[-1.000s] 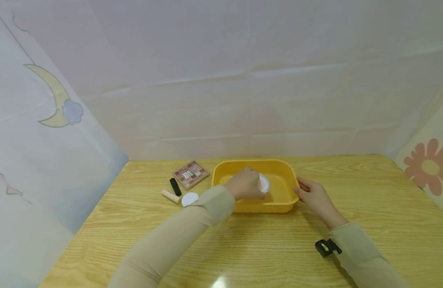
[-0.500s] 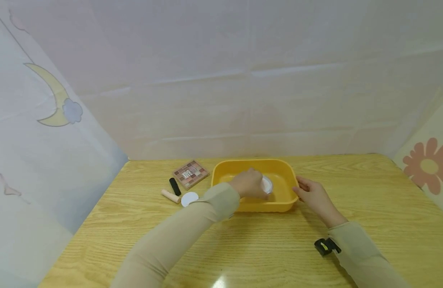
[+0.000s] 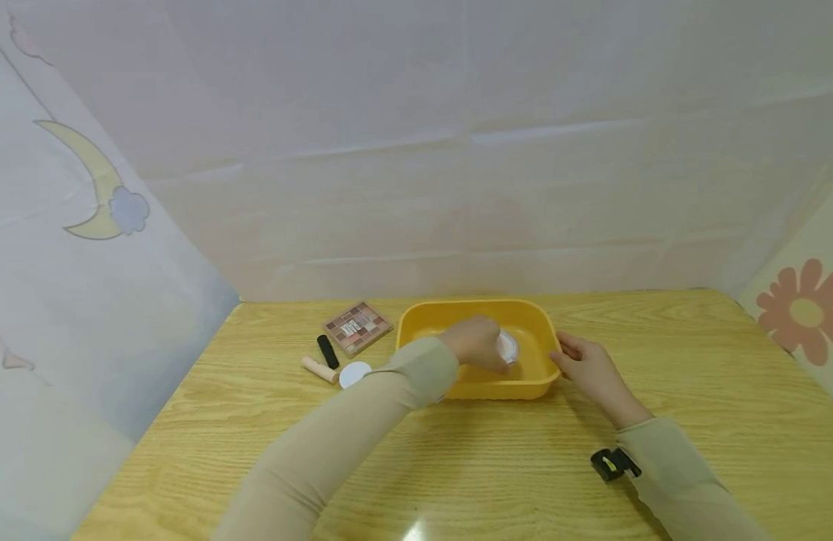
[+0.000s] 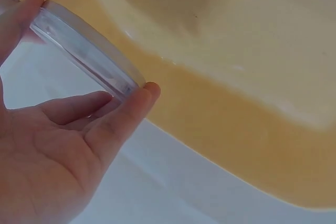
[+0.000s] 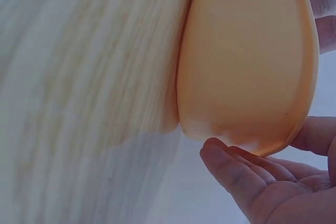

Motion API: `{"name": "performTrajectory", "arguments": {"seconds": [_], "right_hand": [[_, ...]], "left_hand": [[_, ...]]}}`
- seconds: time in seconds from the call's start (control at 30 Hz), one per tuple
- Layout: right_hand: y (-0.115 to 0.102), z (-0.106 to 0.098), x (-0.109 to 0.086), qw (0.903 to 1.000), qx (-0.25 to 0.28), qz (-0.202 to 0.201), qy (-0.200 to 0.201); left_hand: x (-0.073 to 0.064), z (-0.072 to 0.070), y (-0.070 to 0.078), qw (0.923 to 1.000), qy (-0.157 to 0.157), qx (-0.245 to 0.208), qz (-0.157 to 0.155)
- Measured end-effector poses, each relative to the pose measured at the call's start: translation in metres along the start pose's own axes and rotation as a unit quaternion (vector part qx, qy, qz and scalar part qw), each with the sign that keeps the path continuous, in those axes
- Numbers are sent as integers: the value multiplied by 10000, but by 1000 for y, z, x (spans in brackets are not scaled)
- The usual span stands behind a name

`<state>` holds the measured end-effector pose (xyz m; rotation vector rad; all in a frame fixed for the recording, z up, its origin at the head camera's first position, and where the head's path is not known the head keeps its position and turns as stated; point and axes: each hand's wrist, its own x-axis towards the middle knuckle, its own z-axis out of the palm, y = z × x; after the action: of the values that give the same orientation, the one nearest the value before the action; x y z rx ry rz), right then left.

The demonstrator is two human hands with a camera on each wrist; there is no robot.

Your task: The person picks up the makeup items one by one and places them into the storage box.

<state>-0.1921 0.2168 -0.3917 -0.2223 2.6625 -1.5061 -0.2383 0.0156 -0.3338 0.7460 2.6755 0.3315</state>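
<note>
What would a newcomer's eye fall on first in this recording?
Probably the yellow tub on the table, its right end gripped by the right hand. In or above it, the left hand pinches a round case. The orange flower at far right also stands out.

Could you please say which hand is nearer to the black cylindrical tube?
Left hand: right of the tube, over the yellow rectangular plastic tray; right hand: farther right, at the tray's right end.
</note>
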Motion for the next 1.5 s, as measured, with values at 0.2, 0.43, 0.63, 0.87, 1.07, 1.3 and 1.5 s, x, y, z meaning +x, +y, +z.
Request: {"name": "performTrajectory", "arguments": {"seconds": [0.2,0.43,0.63,0.87,1.07,1.3,1.5], "right_hand": [[0,0,0,10000,55,-10,-12],[1,0,0,10000,-3,6,-10],[2,0,0,10000,-25,-20,20],[2,0,1,10000,-13,-68,19],[0,0,1,10000,-39,-48,33],[-1,0,1,10000,-42,6,38],[-1,0,1,10000,-16,-61,19]], "left_hand": [[2,-1,6,10000,-78,14,39],[9,3,7,9998,-151,138,-22],[11,3,9,9994,-239,203,-115],[15,4,10,9990,-271,357,-79],[20,4,8,9985,-385,381,-109],[31,7,5,9963,-454,702,-181],[30,4,11,9937,-569,936,-240]]}}
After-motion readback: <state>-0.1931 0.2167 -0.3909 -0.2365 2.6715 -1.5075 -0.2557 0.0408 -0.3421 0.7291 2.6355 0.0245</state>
